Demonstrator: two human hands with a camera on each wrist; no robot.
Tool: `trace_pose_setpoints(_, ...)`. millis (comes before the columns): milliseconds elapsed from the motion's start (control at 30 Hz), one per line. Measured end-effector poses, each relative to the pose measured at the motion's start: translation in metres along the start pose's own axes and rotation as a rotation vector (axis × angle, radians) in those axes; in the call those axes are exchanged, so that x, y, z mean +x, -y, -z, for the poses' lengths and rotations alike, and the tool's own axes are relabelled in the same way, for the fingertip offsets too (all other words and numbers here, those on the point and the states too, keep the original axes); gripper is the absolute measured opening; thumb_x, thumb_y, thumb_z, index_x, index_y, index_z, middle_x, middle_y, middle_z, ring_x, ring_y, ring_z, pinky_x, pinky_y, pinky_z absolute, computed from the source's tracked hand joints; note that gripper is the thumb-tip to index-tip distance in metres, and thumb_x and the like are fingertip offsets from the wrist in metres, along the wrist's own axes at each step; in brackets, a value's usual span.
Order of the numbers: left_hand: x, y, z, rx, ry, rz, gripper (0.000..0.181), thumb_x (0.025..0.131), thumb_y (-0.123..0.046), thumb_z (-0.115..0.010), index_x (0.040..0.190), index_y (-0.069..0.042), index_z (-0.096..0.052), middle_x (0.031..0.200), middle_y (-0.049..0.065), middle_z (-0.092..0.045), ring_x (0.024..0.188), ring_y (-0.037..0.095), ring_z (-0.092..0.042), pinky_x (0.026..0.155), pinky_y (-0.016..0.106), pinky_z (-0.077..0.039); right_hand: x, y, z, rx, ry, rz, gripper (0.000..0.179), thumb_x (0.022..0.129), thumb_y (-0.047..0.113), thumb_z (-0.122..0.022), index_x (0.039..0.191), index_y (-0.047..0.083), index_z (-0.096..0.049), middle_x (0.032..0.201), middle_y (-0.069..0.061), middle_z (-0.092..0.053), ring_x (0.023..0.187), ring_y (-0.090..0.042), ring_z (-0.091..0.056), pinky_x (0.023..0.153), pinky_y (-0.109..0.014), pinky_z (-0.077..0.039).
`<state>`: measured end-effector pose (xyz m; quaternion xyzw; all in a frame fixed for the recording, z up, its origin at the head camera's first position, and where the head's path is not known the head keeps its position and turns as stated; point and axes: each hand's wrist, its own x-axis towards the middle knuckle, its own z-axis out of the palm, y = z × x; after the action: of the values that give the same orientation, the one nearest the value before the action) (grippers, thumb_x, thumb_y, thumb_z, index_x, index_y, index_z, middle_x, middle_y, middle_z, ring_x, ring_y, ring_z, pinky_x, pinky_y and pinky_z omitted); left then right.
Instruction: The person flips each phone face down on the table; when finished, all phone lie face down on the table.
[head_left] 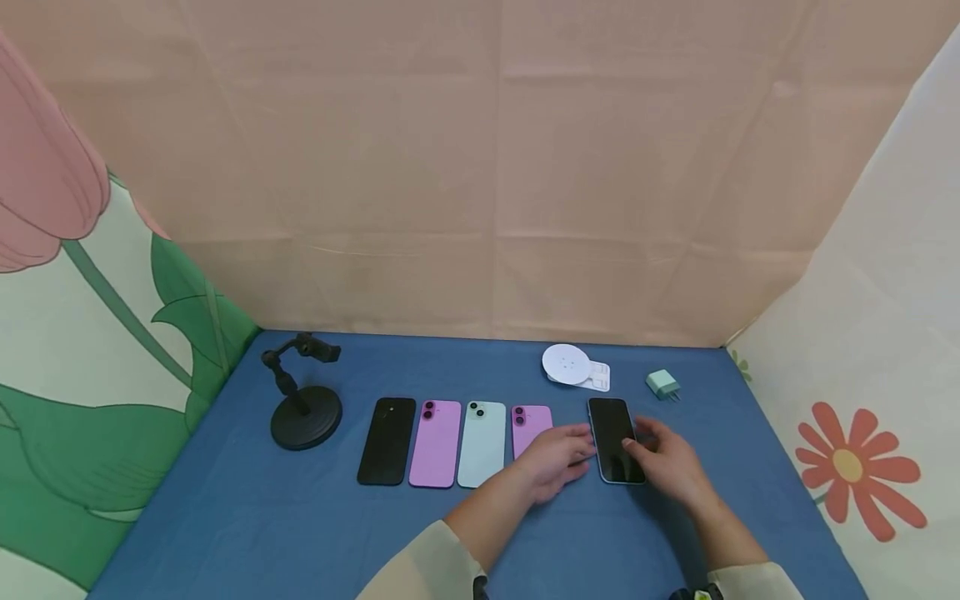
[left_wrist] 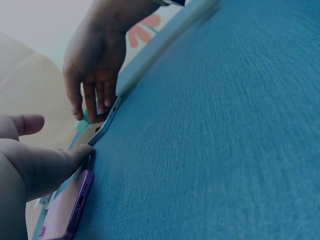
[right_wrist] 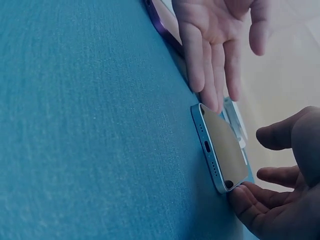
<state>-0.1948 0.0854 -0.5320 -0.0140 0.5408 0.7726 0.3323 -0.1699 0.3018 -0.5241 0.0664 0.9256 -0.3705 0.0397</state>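
Note:
A phone with a dark glossy screen (head_left: pixel 617 442) lies face up on the blue cloth between both hands. At its left edge is my left hand (head_left: pixel 551 462), fingers extended and the fingertips at the phone's side. Along the opposite edge, my right hand (head_left: pixel 670 465) touches the phone with its fingertips, its thumb held away from the glass in the right wrist view. The phone's bottom edge with its charging port (right_wrist: pixel 207 146) faces that camera. Just left of my left hand lies a small purple phone (head_left: pixel 529 425), partly hidden by the hand in the head view.
Leftward in the row lie a pale mint phone (head_left: pixel 482 446), a larger purple phone (head_left: pixel 435 446) and a black phone (head_left: pixel 386 442). A black jointed stand (head_left: pixel 306 417) is far left. Behind are a white round disc (head_left: pixel 566 364) on a white card and a mint plug adapter (head_left: pixel 663 383).

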Motion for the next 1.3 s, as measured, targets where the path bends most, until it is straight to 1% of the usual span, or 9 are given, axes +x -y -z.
trace_pose_setpoints(133,0.002,0.000,0.001,-0.010,-0.003,0.010,0.053,0.100,-0.008,-0.063,0.151,0.001,-0.050,0.149,0.017,-0.054,0.136,0.033,-0.054,0.115,0.053,-0.041,0.000,0.002,0.000,0.004,0.010,-0.012,0.059,0.102,0.028,-0.065,0.147,-0.007,-0.049,0.139,-0.031,-0.058,0.114,-0.041,-0.065,0.086,-0.048,-0.057)
trace_pose_setpoints(233,0.002,0.000,0.002,-0.037,-0.007,0.013,0.049,0.101,-0.008,-0.062,0.148,0.002,-0.052,0.147,0.017,-0.057,0.135,0.033,-0.055,0.115,0.052,-0.041,0.000,0.002,-0.001,0.010,0.010,-0.017,0.059,0.102,0.028,-0.064,0.147,-0.008,-0.049,0.139,-0.032,-0.058,0.118,-0.044,-0.063,0.092,-0.054,-0.055)
trace_pose_setpoints(333,0.003,0.001,0.003,-0.073,-0.016,0.014,0.044,0.101,-0.008,-0.060,0.144,0.003,-0.056,0.143,0.017,-0.059,0.133,0.033,-0.057,0.115,0.052,-0.041,0.000,0.002,-0.001,0.016,0.013,-0.019,0.060,0.103,0.029,-0.064,0.148,-0.008,-0.048,0.141,-0.033,-0.057,0.122,-0.046,-0.061,0.096,-0.056,-0.054)
trace_pose_setpoints(433,0.004,0.003,0.005,-0.102,-0.019,0.015,0.042,0.101,-0.007,-0.059,0.142,0.003,-0.059,0.141,0.017,-0.061,0.132,0.033,-0.058,0.115,0.052,-0.040,0.000,0.002,-0.001,0.021,0.016,-0.025,0.061,0.103,0.031,-0.064,0.148,-0.007,-0.048,0.142,-0.032,-0.056,0.124,-0.046,-0.060,0.097,-0.056,-0.053)
trace_pose_setpoints(667,0.005,0.003,0.007,-0.162,-0.004,0.016,0.042,0.103,-0.005,-0.055,0.143,0.005,-0.057,0.145,0.018,-0.059,0.135,0.034,-0.056,0.117,0.053,-0.037,-0.001,0.003,-0.001,0.030,0.026,-0.035,0.061,0.103,0.031,-0.064,0.149,-0.007,-0.047,0.142,-0.032,-0.057,0.124,-0.045,-0.060,0.097,-0.056,-0.053)
trace_pose_setpoints(867,0.002,-0.002,0.010,-0.165,0.024,-0.006,0.045,0.102,-0.008,-0.056,0.145,0.006,-0.054,0.148,0.018,-0.056,0.137,0.032,-0.055,0.119,0.051,-0.035,-0.002,0.005,-0.004,0.038,0.043,-0.040,0.062,0.104,0.033,-0.063,0.150,-0.006,-0.046,0.144,-0.031,-0.055,0.126,-0.045,-0.058,0.099,-0.057,-0.052)
trace_pose_setpoints(967,0.000,-0.004,0.014,-0.164,0.021,-0.012,0.046,0.102,-0.007,-0.057,0.146,0.005,-0.054,0.148,0.018,-0.057,0.136,0.031,-0.056,0.119,0.051,-0.035,-0.002,0.006,-0.008,0.051,0.052,-0.040,0.062,0.104,0.032,-0.063,0.150,-0.005,-0.047,0.146,-0.030,-0.054,0.128,-0.045,-0.058,0.100,-0.057,-0.052)
trace_pose_setpoints(1167,-0.003,-0.004,0.020,-0.196,0.004,-0.013,0.045,0.102,-0.007,-0.058,0.145,0.003,-0.056,0.145,0.016,-0.060,0.134,0.030,-0.058,0.118,0.050,-0.036,-0.005,0.009,-0.013,0.073,0.056,-0.029,0.059,0.104,0.031,-0.063,0.150,-0.002,-0.048,0.145,-0.028,-0.056,0.127,-0.043,-0.058,0.101,-0.057,-0.051)
trace_pose_setpoints(1300,-0.007,-0.005,0.024,-0.221,0.004,-0.014,0.043,0.103,-0.007,-0.056,0.145,0.002,-0.057,0.145,0.016,-0.060,0.134,0.029,-0.058,0.118,0.049,-0.036,-0.006,0.011,-0.016,0.094,0.069,-0.021,0.059,0.104,0.031,-0.063,0.151,-0.001,-0.048,0.146,-0.027,-0.056,0.127,-0.042,-0.058,0.102,-0.057,-0.050)
